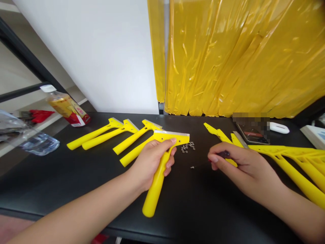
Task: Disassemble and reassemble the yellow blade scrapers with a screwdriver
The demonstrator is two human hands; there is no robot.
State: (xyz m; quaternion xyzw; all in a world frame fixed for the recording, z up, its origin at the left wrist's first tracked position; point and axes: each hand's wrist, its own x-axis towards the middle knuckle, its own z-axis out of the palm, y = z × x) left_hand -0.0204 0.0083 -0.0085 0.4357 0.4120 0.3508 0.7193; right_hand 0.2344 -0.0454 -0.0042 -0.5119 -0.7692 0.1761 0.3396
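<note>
My left hand (159, 153) grips a yellow scraper (154, 191) by its neck, the thumb lying on the head beside the small holes. A metal blade runs along the top edge. My right hand (237, 164) is closed around a small screwdriver (223, 154) with a dark handle, its thin shaft pointing left. A tiny screw (192, 167) shows at the shaft's end, apart from the scraper; whether it touches the tip I cannot tell. Loose screws and nuts (188, 147) lie just behind. Several yellow scrapers with blades (101, 135) rest to the left.
More yellow scraper parts (286, 159) are heaped at the right, partly behind my right hand. Beyond them lie a phone (252, 133) and a white case (279, 127). A drink bottle (67, 106) and a clear plastic bottle (38, 142) lie left. Yellow film (228, 57) hangs behind the black table (101, 193).
</note>
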